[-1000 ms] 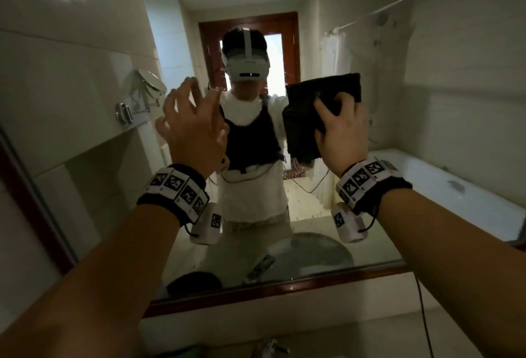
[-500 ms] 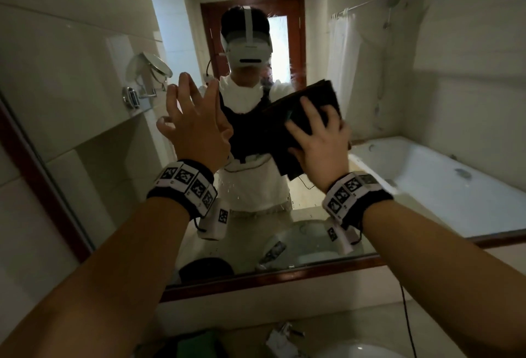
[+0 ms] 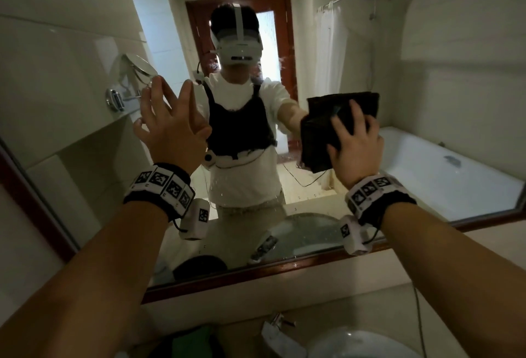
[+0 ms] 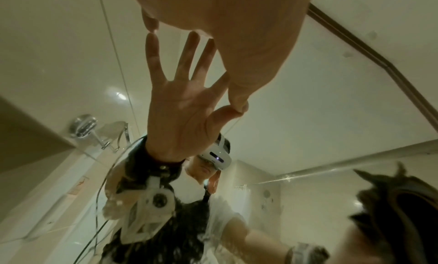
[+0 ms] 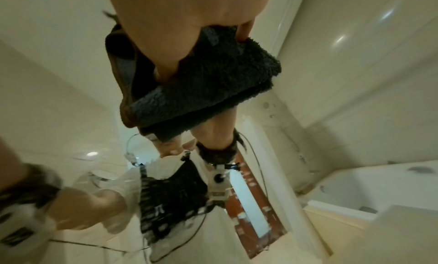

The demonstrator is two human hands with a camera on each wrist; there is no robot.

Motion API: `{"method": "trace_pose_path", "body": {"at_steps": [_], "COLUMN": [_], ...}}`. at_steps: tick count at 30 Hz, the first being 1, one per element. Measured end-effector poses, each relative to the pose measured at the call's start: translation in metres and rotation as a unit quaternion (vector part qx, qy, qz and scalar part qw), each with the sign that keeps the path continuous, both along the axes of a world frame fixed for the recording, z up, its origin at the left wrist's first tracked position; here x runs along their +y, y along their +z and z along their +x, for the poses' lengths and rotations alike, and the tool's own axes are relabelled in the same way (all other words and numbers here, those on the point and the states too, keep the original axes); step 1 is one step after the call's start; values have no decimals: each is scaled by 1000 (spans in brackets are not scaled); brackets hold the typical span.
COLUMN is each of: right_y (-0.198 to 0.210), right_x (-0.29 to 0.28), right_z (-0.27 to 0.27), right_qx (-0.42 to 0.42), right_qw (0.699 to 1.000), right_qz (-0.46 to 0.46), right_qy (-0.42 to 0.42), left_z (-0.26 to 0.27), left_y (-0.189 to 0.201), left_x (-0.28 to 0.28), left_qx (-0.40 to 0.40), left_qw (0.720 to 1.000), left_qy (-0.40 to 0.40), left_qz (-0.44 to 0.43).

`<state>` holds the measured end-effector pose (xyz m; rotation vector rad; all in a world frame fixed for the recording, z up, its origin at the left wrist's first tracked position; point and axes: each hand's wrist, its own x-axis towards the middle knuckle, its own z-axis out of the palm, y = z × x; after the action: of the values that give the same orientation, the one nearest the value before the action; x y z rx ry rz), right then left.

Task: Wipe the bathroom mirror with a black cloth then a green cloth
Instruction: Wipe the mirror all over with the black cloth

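Right hand (image 3: 355,147): fingers spread, pressing folded black cloth (image 3: 321,130) flat on mirror (image 3: 427,87), right of centre.
Left hand (image 3: 170,127): released, fingers straight, tips touching glass left of centre.
Green cloth (image 3: 190,343): on counter below mirror's lower edge, beside tap (image 3: 277,322).

Black cloth (image 3: 327,130), brown-framed mirror (image 3: 284,271)

Open mirror (image 3: 370,44) glass above, wooden frame (image 3: 256,273) and faucet (image 3: 277,322) below.
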<state>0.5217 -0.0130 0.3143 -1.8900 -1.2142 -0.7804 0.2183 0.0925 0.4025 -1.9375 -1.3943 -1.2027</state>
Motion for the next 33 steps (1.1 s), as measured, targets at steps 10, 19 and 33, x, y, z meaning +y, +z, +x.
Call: {"method": "trace_pose_path", "body": {"at_steps": [10, 19, 33], "right_y": [-3, -6, -27], "right_x": [-2, 37, 10], "right_z": [7, -85, -28], "right_qx": [51, -41, 13], "right_qw": [999, 992, 998], "right_qz": [17, 11, 14], "right_qy": [5, 116, 63], "left_z": [-8, -10, -9], "left_y": [-45, -46, -47], "left_x": [-4, -4, -5], "left_qx": [-54, -44, -42], "left_qw": [997, 996, 996], "left_qy": [-27, -24, -14], "left_qz": [-42, -79, -76]}}
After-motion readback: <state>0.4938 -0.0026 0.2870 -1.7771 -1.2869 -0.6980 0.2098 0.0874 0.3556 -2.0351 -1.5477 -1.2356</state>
